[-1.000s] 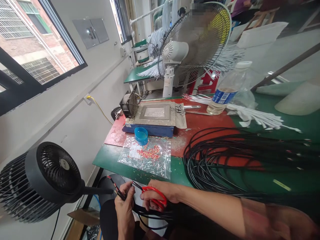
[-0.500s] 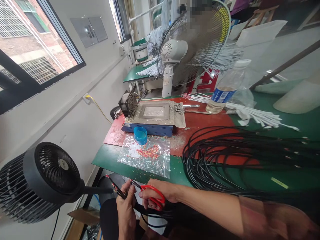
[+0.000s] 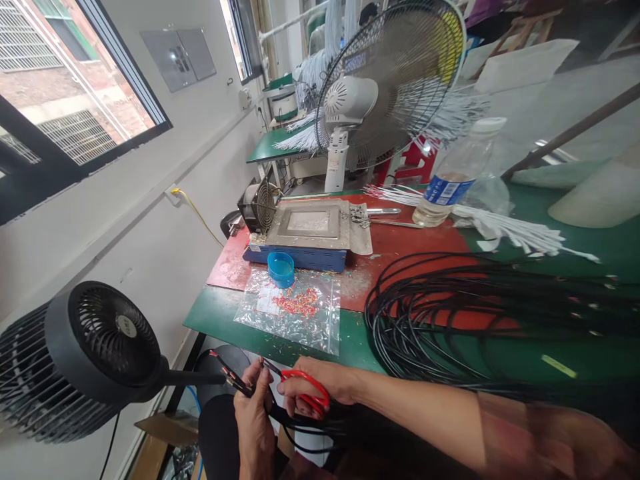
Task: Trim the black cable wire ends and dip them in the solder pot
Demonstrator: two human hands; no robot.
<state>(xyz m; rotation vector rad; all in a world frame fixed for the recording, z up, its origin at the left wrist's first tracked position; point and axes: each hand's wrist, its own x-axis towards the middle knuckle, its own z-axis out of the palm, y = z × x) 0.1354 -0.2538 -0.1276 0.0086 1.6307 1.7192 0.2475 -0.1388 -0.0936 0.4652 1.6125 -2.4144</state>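
My left hand [image 3: 255, 413] is closed on several black cables [image 3: 239, 381], whose stripped ends with red tips point up and left. Red-handled scissors [image 3: 311, 393] are in my right hand [image 3: 305, 387], fingers wrapped through the handles. The scissor blades reach toward my left fingertips, beside a cable end. More black cable hangs below both hands. Just beyond, on the green table [image 3: 220, 313], lies a clear plastic bag [image 3: 320, 333] with small red and yellow scraps [image 3: 300, 303] and a blue round cap [image 3: 281, 269].
A blue heating unit [image 3: 310, 257] with a small fan stands behind the bag. To the right are coiled black cables [image 3: 400, 333], a water bottle [image 3: 445, 190] and white wires [image 3: 520, 233]. A dark fan [image 3: 110, 333] is at left, a larger fan [image 3: 350, 100] behind.
My left hand has shifted very slightly, and the cable ends with it. The scissors remain in my right hand in nearly the same place.
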